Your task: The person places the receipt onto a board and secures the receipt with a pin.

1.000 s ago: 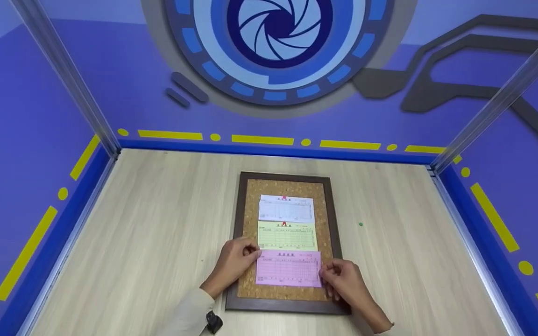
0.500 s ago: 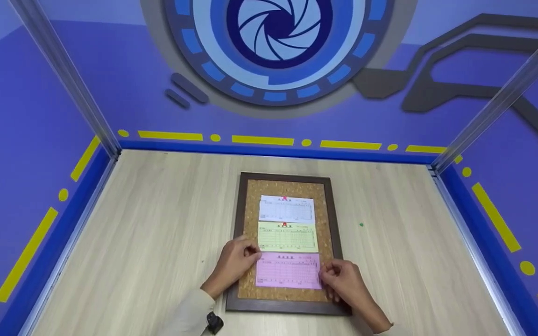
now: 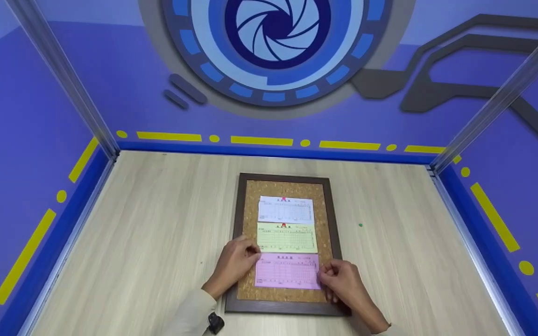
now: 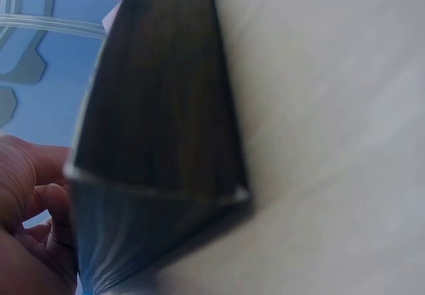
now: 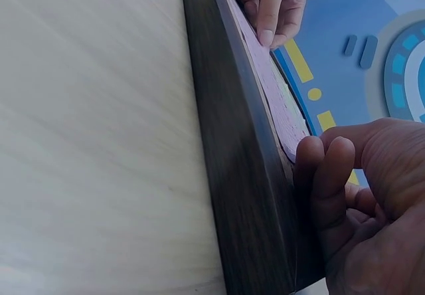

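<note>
A pink printed slip lies on the lower part of a cork board with a dark brown frame. My left hand pinches the slip's upper left corner between thumb and fingers. At its right edge my right hand holds the paper; in the right wrist view the right hand's fingertips meet at the pink corner. Above it are a yellow-green slip and a white slip, each with a red pushpin at its top, the upper pin and the lower pin.
The board lies flat on a light wooden table. A small green item sits on the tabletop right of the board. Blue panels wall the table at the back and both sides. A black device is on the left wrist.
Between my hands the pink slip has shifted slightly toward me, so its top edge now sits just below the yellow-green slip. Both hands stay almost in place.
</note>
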Motion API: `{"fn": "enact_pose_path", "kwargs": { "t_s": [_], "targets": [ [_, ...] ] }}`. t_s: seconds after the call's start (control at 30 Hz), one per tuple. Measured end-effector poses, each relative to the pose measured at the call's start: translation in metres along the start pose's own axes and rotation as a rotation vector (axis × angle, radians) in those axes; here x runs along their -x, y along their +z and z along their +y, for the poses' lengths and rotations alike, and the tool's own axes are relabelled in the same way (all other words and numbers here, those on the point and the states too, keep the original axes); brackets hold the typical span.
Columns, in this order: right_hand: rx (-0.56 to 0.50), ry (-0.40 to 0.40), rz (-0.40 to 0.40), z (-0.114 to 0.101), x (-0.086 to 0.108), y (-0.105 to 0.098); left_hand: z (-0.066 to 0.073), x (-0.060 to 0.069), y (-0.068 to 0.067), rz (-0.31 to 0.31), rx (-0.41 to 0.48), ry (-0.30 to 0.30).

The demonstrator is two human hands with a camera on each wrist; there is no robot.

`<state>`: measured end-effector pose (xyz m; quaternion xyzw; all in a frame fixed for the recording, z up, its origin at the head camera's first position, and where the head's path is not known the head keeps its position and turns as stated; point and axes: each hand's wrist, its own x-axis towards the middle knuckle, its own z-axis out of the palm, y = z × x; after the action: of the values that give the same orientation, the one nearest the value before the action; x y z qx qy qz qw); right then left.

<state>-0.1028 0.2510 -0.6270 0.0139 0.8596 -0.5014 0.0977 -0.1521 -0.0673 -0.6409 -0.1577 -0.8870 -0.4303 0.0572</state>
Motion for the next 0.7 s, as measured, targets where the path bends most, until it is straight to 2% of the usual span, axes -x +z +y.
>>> {"fn": "enact_pose_path", "kwargs": {
  "t_s": [0.17, 0.7],
  "targets": [
    [0.006, 0.028, 0.004, -0.001, -0.0001, 0.0011, 0.0012, -0.0006, 0.0007, -0.009, -0.001, -0.025],
    [0.026, 0.072, 0.008, -0.0052, 0.0002, 0.0027, 0.0025, -0.0019, 0.0014, -0.006, -0.03, -0.021]
  ]
}}
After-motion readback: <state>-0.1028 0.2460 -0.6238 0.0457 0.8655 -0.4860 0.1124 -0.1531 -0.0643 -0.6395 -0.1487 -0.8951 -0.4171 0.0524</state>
